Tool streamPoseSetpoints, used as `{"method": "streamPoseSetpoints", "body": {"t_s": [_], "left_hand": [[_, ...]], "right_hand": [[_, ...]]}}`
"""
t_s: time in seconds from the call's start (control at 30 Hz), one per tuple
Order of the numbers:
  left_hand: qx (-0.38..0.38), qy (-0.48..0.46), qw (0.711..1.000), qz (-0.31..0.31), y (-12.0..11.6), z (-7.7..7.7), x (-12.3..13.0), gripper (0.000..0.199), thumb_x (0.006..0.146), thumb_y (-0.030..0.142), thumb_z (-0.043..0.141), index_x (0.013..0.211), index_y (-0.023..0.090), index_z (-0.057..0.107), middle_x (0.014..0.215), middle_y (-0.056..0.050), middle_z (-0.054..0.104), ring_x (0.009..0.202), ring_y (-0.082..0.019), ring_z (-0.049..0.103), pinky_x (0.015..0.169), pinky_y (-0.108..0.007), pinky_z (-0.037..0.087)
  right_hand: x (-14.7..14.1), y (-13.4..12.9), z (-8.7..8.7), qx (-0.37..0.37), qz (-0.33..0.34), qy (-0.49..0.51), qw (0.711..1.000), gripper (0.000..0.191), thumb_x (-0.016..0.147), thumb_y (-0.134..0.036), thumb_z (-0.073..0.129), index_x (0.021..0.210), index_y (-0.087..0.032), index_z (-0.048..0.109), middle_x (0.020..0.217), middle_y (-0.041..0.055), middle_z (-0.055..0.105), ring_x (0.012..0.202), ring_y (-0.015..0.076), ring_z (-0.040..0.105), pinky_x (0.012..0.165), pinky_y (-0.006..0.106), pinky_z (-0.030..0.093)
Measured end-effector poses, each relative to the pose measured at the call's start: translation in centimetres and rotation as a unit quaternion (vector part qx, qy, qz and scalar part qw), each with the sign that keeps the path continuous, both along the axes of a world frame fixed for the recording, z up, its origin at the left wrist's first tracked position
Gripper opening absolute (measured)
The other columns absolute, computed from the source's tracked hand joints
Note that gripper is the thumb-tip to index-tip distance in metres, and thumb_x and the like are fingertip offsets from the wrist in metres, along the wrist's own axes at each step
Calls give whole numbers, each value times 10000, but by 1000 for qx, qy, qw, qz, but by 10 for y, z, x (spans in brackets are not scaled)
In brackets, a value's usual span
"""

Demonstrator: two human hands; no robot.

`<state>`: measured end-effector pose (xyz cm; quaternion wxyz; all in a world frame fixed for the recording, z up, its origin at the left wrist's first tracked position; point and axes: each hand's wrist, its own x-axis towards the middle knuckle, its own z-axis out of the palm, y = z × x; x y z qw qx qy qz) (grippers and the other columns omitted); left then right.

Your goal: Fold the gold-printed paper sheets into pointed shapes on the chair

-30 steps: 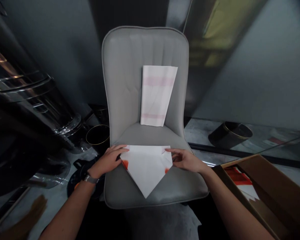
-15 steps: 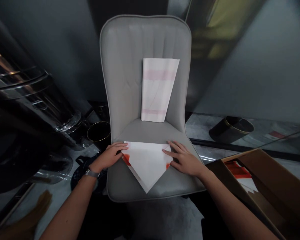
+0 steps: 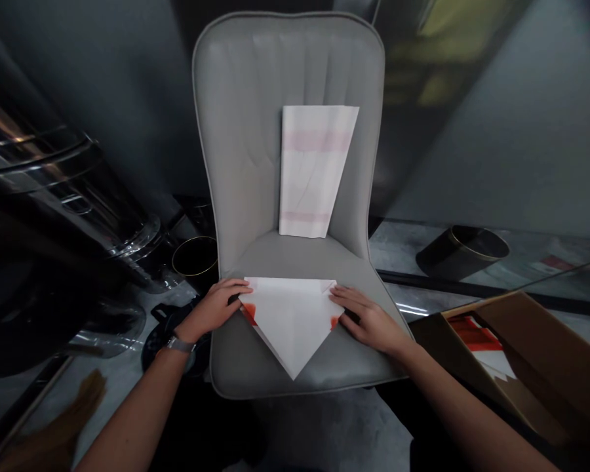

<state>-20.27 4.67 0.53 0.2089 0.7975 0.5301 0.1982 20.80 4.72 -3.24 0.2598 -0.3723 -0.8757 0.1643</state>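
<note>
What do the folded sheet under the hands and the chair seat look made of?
The folded sheet looks like thin matte white paper: sharp creases, with red print at its edges. The chair seat looks like smooth grey faux leather with a soft sheen and piped edges, though real leather can't be ruled out by look alone.

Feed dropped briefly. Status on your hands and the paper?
Left hand and right hand flat on paper corners. Paper folded to a point, on seat. Box right of seat.
</note>
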Motion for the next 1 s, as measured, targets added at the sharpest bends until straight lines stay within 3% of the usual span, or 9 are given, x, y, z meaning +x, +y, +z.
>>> {"method": "streamPoseSetpoints", "body": {"t_s": [0.1, 0.2, 0.3, 0.4, 0.5, 0.67, 0.77, 0.9, 1.0], "left_hand": [[0, -42, 999, 30, 4, 2, 3, 284, 953, 324, 548, 1176, 253, 708, 1225, -53, 715, 1194, -243, 619, 1084, -436, 453], [10, -56, 997, 56, 7, 3, 9, 283, 970, 436, 535, 969, 229, 728, 1058, -53, 738, 1054, -246, 642, 1021, -427, 471], [7, -54, 993, 107, 11, -1, 16, 362, 967, 482, 512, 791, 213, 680, 878, -46, 709, 893, -229, 629, 923, -401, 492], [1, -89, 981, 174, 14, -10, 20, 281, 930, 463, 561, 915, 204, 669, 814, -30, 684, 818, -213, 626, 821, -354, 506], [7, -111, 973, 202, 15, -17, 21, 296, 905, 404, 601, 1105, 190, 637, 804, -18, 671, 809, -208, 633, 795, -338, 505], [71, -28, 980, 184, 9, -20, 24, 301, 949, 325, 585, 1217, 204, 646, 889, -37, 638, 908, -228, 606, 887, -364, 494], [109, 39, 980, 160, 3, -19, 30, 284, 995, 285, 531, 1216, 231, 700, 1035, -77, 635, 1003, -249, 581, 968, -402, 469], [111, 102, 976, 155, -2, -18, 37, 294, 1024, 263, 491, 1158, 255, 752, 1110, -93, 645, 1027, -270, 565, 948, -420, 466], [101, 123, 975, 153, -5, -14, 40, 305, 1026, 241, 479, 1172, 250, 747, 1120, -100, 655, 1041, -275, 573, 939, -425, 466]], "right_hand": [[-2, 3, 3, -53, -50, 50, 996, 327, 999, -324, 511, 1263, -239, 685, 1306, 105, 713, 1223, 283, 666, 1079, 510, 524], [-8, 9, 11, -131, -103, 97, 981, 326, 1003, -403, 502, 1247, -246, 651, 1190, 87, 756, 1084, 271, 718, 988, 453, 563], [-16, 20, 15, -192, -147, 131, 962, 358, 965, -447, 528, 1220, -217, 628, 950, 64, 778, 856, 253, 730, 812, 391, 581], [-24, 33, 15, -226, -183, 129, 948, 371, 916, -449, 555, 1176, -198, 635, 750, 20, 721, 681, 226, 669, 655, 343, 529], [-32, 41, 13, -235, -221, 102, 941, 324, 884, -391, 581, 1130, -194, 657, 698, 1, 682, 632, 206, 639, 599, 310, 479], [-40, 40, 8, -178, -264, 34, 947, 273, 884, -310, 586, 1104, -186, 690, 747, 27, 692, 691, 212, 652, 682, 319, 505], [-41, 33, 2, -98, -254, 19, 962, 261, 931, -323, 545, 1065, -186, 722, 913, 94, 722, 841, 253, 676, 801, 370, 543], [-41, 15, -8, 11, -176, -14, 984, 359, 1022, -284, 425, 1216, -210, 719, 1308, 134, 679, 1225, 304, 615, 1060, 458, 479], [-41, 1, -14, 38, -100, -55, 993, 420, 1042, -227, 371, 1347, -220, 660, 1455, 110, 612, 1371, 279, 543, 1165, 506, 404]]}}
